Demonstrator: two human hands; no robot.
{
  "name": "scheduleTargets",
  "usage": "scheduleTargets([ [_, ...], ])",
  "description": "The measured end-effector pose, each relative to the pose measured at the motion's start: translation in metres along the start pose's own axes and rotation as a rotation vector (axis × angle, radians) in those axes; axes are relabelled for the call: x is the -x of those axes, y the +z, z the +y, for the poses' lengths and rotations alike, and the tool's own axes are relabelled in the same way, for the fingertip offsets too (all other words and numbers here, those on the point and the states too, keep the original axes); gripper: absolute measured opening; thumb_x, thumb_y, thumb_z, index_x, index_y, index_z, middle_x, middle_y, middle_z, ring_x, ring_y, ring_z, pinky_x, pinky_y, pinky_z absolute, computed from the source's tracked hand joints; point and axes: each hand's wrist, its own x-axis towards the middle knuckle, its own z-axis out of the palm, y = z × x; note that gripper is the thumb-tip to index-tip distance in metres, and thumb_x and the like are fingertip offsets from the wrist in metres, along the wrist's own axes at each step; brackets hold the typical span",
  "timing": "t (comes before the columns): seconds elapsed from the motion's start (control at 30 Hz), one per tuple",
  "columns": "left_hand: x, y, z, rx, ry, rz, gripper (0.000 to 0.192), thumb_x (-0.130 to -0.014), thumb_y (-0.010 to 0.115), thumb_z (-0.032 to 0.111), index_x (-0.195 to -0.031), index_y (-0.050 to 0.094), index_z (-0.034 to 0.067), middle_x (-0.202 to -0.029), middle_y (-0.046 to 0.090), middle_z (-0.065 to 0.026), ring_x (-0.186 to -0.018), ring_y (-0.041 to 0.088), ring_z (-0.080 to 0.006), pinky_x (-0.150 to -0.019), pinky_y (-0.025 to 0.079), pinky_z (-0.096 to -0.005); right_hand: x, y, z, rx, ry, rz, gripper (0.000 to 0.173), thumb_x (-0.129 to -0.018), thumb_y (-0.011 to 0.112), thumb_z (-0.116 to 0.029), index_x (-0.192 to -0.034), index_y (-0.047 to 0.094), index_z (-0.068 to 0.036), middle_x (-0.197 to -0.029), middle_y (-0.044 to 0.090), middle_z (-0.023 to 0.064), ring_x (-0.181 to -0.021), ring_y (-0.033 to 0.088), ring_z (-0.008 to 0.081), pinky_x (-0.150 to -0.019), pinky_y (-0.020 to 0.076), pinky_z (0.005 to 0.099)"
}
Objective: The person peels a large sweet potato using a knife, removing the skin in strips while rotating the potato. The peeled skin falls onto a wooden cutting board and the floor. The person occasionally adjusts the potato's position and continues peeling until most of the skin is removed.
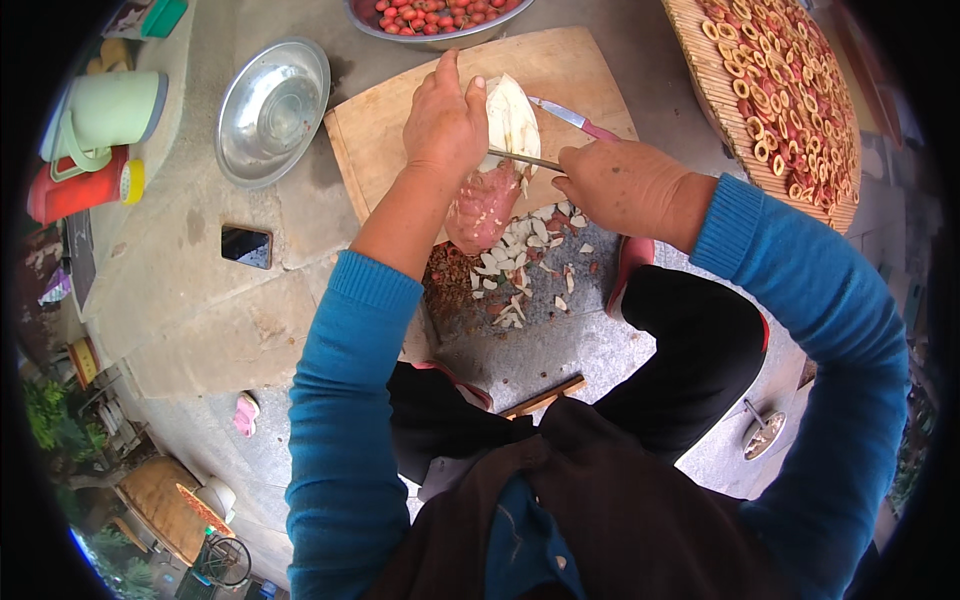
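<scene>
A large sweet potato (484, 206) lies at the near edge of the wooden cutting board (382, 124). Its far end is pared to white flesh, while pinkish-red skin covers the near end. My left hand (448, 120) rests against the pared part from the left and steadies it. In my right hand (619, 176) is a narrow metal blade (529, 159), lying across the sweet potato where flesh meets skin. Its handle is hidden in my fist. A paring knife (570, 118) with a pink handle lies on the board just beyond that hand.
Pale peelings (517, 251) litter the ground below the board. Beyond it sits a metal basin of red fruits (442, 19). A bare metal basin (274, 112) and a phone (246, 247) are on the left. On the right, a slatted tray (720, 112) bears sliced fruit rings.
</scene>
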Motion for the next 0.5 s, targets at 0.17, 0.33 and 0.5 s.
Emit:
scheduleTargets([
  [0.17,-0.008,-0.002,0.019,-0.083,-0.065,-0.039,0.055,-0.103,0.046,0.033,-0.148,0.038,0.003,-0.138,0.054,-0.0226,-0.129,0.049,-0.0371,-0.107,0.043,-0.0472,-0.001,0.000,0.004,0.048,0.024,0.044,0.029,-0.101,0.054,-0.027,-0.097,0.062,0.001,-0.086,0.070,0.0228,-0.084,0.068,0.0421,-0.078,0.0541,0.0491],
  [0.33,0.003,-0.005,0.007,-0.065,-0.080,-0.047,0.055,-0.103,0.047,0.032,-0.149,0.038,0.004,-0.137,0.055,-0.0226,-0.126,0.052,-0.0372,-0.105,0.044,-0.0466,-0.005,0.006,0.000,0.021,0.033,-0.024,0.020,-0.092,0.064,-0.014,-0.100,0.069,0.004,-0.089,0.072,0.0215,-0.087,0.072,0.0366,-0.079,0.0556,0.0458],
  [0.5,-0.007,0.004,0.001,-0.093,-0.018,0.075,0.055,-0.103,0.048,0.032,-0.149,0.038,0.004,-0.137,0.055,-0.0237,-0.126,0.053,-0.0369,-0.104,0.044,-0.0468,-0.007,0.017,0.007,-0.010,0.040,-0.025,0.022,-0.094,0.061,-0.017,-0.101,0.069,0.003,-0.090,0.073,0.0214,-0.087,0.072,0.0368,-0.078,0.0557,0.0469],
])
